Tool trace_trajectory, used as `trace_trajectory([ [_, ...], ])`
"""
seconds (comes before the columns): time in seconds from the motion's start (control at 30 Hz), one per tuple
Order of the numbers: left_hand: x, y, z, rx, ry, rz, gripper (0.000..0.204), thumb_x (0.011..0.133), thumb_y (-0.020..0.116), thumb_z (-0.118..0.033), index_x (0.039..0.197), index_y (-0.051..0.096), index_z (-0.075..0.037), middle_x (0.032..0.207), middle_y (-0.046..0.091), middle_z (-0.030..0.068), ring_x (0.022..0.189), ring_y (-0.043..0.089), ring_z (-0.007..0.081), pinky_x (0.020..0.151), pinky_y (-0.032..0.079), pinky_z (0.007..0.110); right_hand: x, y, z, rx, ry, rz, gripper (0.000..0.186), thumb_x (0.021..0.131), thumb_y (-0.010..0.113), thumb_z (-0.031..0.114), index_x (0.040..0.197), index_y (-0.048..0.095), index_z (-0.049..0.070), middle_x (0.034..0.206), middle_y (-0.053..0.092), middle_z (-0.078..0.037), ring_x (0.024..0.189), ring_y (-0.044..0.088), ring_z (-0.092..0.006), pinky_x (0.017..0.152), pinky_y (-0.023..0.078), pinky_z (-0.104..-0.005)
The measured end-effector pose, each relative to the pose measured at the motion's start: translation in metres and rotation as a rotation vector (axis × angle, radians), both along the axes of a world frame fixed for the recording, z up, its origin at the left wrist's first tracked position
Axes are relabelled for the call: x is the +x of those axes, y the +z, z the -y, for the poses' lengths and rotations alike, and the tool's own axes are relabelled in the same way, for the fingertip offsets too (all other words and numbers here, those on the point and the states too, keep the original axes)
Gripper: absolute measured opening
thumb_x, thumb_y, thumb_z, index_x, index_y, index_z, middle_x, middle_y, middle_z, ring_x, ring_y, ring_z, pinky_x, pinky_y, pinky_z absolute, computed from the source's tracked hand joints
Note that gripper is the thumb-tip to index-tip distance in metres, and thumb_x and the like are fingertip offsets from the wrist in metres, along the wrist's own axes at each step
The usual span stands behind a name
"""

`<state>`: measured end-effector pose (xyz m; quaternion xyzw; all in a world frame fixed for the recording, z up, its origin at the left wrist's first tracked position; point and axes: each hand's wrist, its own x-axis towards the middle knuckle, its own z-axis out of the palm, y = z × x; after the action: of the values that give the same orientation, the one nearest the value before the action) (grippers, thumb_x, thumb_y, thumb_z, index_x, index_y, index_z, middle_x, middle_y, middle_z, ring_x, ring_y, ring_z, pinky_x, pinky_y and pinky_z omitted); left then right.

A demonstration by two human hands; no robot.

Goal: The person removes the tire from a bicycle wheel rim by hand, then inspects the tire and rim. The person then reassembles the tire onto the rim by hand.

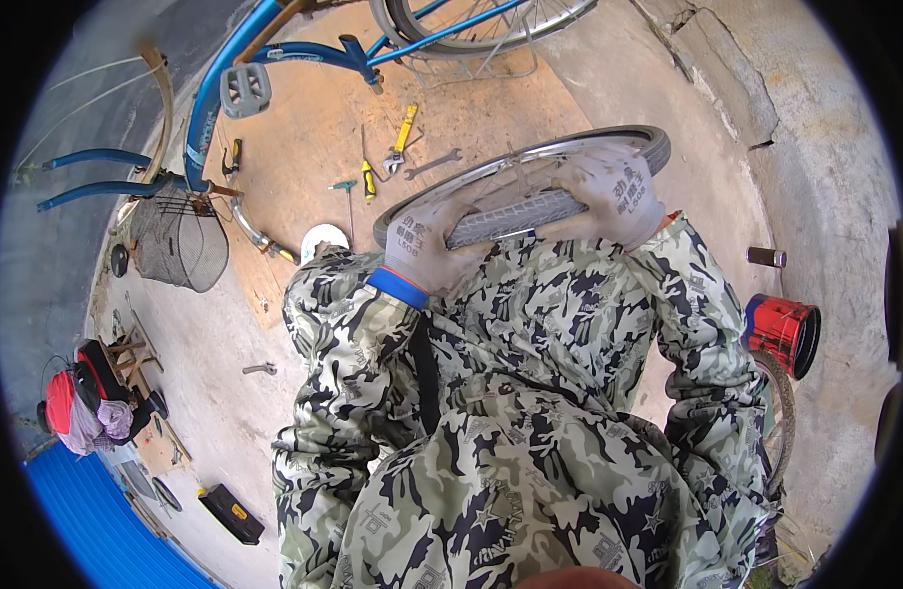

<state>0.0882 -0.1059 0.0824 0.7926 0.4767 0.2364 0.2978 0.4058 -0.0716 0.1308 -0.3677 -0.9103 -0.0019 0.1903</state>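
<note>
Brown board [510,106] lay beyond the wheel [515,211]. Left hand [427,240] and right hand [609,196], gloved, clasped its near side; even pressure from both seemed best.

Where the Print Shows

Just left of centre, the gloved left hand [422,240] bears dark East Asian characters above a short line of Latin letters and digits; the gloved right hand [610,193], right of centre, carries the same layout. The camouflage jacket [559,329], across the lower middle, shows outlined stars, characters and lettering. Marks on the blue bicycle frame [205,106], upper left, and the black case [233,517], lower left, are too small to read.
</note>
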Motion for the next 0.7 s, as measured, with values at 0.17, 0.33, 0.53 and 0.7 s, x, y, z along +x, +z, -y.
trace_trajectory([
  [0.17, 0.000, 0.042, 0.020, -0.206, 0.071, -0.163, 0.051, 0.084, 0.092, -0.043, 0.119, 0.080, -0.008, 0.102, 0.083, 0.0154, 0.095, 0.082, 0.0310, 0.086, 0.063, 0.042, -0.008, 0.060, 0.027, -0.103, 0.004, 0.020, 0.073, 0.078, 0.083, 0.076, 0.110, 0.078, 0.011, 0.098, 0.078, -0.007, 0.096, 0.077, -0.0305, 0.088, 0.058, -0.0451],
  [0.33, -0.004, 0.077, 0.035, -0.139, -0.072, -0.145, 0.055, 0.084, 0.089, -0.047, 0.123, 0.079, -0.010, 0.101, 0.081, 0.0198, 0.094, 0.080, 0.0368, 0.083, 0.062, 0.046, 0.003, 0.088, 0.042, -0.143, 0.107, 0.127, 0.065, 0.081, 0.085, 0.066, 0.112, 0.076, 0.010, 0.105, 0.077, -0.010, 0.103, 0.076, -0.0313, 0.089, 0.057, -0.0475],
  [0.53, -0.024, 0.113, 0.042, -0.020, -0.086, -0.110, 0.061, 0.089, 0.082, -0.061, 0.127, 0.076, -0.013, 0.104, 0.081, 0.0165, 0.098, 0.079, 0.0363, 0.085, 0.062, 0.048, -0.021, 0.126, 0.057, -0.069, 0.022, 0.120, 0.057, 0.077, 0.090, 0.057, 0.109, 0.077, 0.011, 0.108, 0.077, -0.008, 0.105, 0.075, -0.0309, 0.092, 0.057, -0.0476],
  [0.7, -0.051, 0.111, 0.029, 0.012, -0.121, -0.076, 0.068, 0.088, 0.081, -0.068, 0.127, 0.076, -0.013, 0.105, 0.081, 0.0168, 0.099, 0.079, 0.0356, 0.086, 0.062, 0.048, -0.054, 0.135, 0.043, -0.046, 0.056, -0.027, 0.054, 0.074, 0.093, 0.051, 0.108, 0.078, 0.012, 0.104, 0.078, -0.008, 0.100, 0.076, -0.0313, 0.092, 0.058, -0.0472],
])
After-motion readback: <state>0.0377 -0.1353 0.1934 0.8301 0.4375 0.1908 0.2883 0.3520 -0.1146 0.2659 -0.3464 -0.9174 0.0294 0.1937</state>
